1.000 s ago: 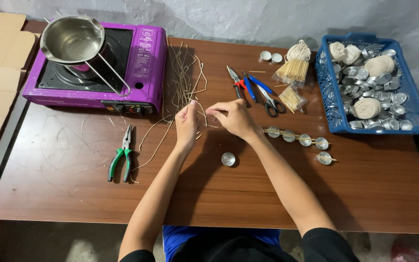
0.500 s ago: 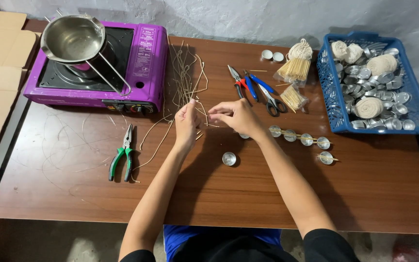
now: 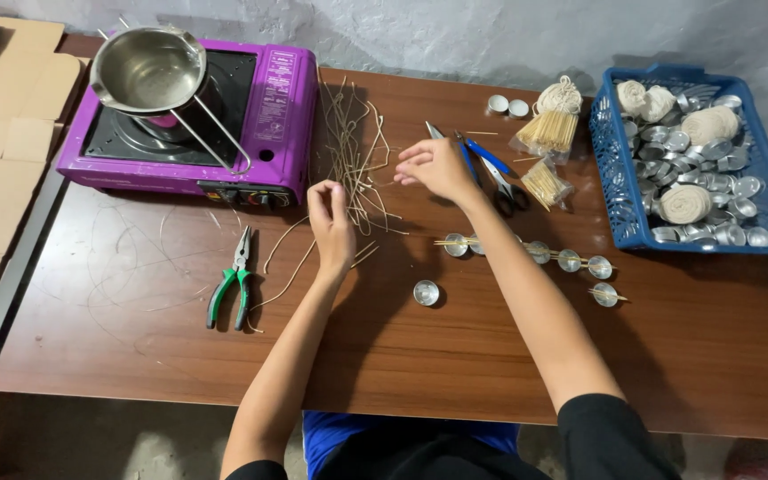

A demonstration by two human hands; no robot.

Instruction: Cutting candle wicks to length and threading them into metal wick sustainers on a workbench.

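Wicks [image 3: 353, 147] lie scattered at upper centre of the table [image 3: 402, 356]. The left hand [image 3: 331, 224], loosely open, rests by their lower ends; the right hand [image 3: 437, 166], fingers spread, empty, hovers just right of them.

Both hands [image 3: 331, 222] over wick strands [image 3: 353, 147]

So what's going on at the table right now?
A person sits at a wooden table. The left hand and the right hand both hover over a loose pile of waxed wick strands, fingers spread. Whether either pinches a strand is unclear. A single small metal cup sits near them, beside a row of cups with sticks across.
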